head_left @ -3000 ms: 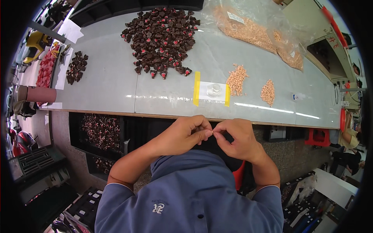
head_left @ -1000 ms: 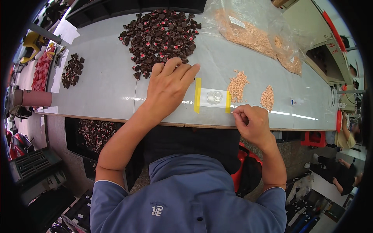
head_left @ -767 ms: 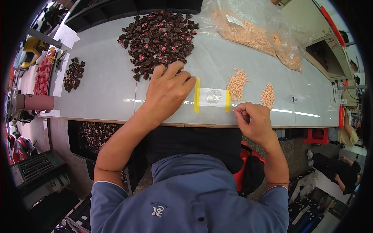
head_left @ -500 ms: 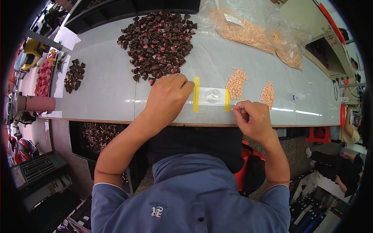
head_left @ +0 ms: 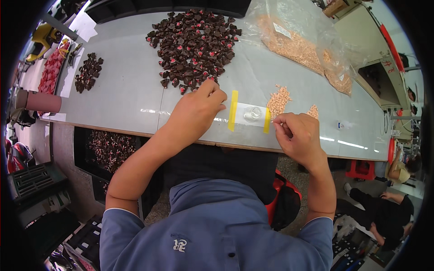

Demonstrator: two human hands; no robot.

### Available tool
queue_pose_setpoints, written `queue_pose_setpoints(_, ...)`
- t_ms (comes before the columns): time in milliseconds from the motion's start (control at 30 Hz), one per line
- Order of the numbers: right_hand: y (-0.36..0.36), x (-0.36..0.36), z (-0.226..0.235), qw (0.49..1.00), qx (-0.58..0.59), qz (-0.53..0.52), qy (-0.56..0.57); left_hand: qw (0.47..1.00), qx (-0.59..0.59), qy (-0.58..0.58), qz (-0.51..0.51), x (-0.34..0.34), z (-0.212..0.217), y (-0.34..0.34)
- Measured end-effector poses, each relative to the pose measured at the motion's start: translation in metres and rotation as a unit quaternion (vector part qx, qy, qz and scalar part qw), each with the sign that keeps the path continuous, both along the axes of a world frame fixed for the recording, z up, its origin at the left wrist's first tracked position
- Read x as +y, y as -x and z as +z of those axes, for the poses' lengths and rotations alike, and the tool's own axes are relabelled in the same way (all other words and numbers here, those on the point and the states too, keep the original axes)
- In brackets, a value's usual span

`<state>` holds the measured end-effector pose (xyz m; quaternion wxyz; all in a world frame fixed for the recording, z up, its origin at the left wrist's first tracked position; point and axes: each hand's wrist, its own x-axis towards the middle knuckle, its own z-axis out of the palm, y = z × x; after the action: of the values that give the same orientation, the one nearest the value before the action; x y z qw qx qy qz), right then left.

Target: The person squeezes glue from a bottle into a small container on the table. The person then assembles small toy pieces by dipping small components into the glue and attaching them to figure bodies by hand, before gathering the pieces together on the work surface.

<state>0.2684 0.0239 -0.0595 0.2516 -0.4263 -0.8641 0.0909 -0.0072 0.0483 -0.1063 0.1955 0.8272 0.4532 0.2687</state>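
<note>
**Dark pieces picked at the near edge of the heap**

On the far left, a red pile (head_left: 49,72) and a small dark cluster (head_left: 88,72) are seen on the pale table (head_left: 122,90). Next, the big heap of dark pieces (head_left: 194,43) is spread out, and its near edge is reached by the left hand (head_left: 199,106), fingers curled down over a piece; whether one is gripped cannot be told. Just beside it, a clear patch with yellow tape strips (head_left: 249,114) is laid flat. Past that, small tan heaps (head_left: 279,95) are waiting, and the right hand (head_left: 296,135) is held at the table edge, fingertips pinched narrow on something too small to make out. Most of the heap is judged still unsorted
</note>
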Motion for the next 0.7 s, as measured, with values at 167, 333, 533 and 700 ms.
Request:
queue_pose_setpoints(167,0.017,0.015,0.019,0.993,-0.086,0.056,-0.060,0.928,-0.299,0.223,0.001,-0.014,-0.011,-0.001)
queue_pose_setpoints(333,0.029,0.026,0.023,0.978,-0.179,0.103,-0.033,0.849,-0.415,0.325,0.033,-0.027,-0.014,-0.005)
queue_pose_setpoints(533,0.037,0.029,0.024,0.967,-0.229,0.109,-0.021,0.782,-0.436,0.444,0.032,-0.023,-0.004,0.003)
queue_pose_setpoints(700,0.038,0.030,0.023,0.964,-0.239,0.116,-0.015,0.776,-0.441,0.451,0.020,-0.026,-0.007,0.004)
